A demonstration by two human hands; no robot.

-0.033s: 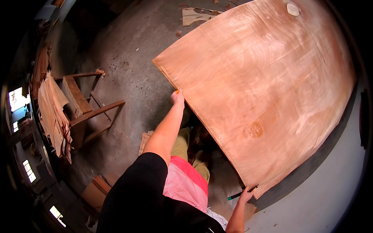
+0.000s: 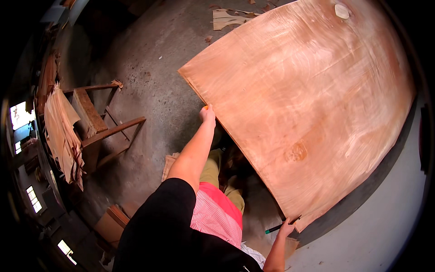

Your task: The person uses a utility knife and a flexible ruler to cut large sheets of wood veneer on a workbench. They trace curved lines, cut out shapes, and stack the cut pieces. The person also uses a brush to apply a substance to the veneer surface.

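A large, smooth, reddish-tan wood veneer sheet [image 2: 281, 104] fills the right half of the view, apparently on a stack whose layered edge runs along my side. At the left part of that edge is my left hand [image 2: 208, 114], fingers closed around a small orange thing [image 2: 205, 108] that is mostly hidden. My right hand [image 2: 286, 228] is at the near corner, closed on a slim dark tool with a green end [image 2: 271, 230]. Its thin dark tip reaches the sheet beside a short split near the corner. A pale oval piece [image 2: 341, 11] rests on the sheet's far end.
On the left, a wooden stand [image 2: 113, 131] stands beside hanging veneer scraps [image 2: 63, 131]. More boards [image 2: 113, 222] lean at the lower left. A torn veneer piece [image 2: 226, 19] lies on the concrete floor [image 2: 158, 59] beyond the sheet. A pale grey wall or floor surface [image 2: 362, 231] borders the right side.
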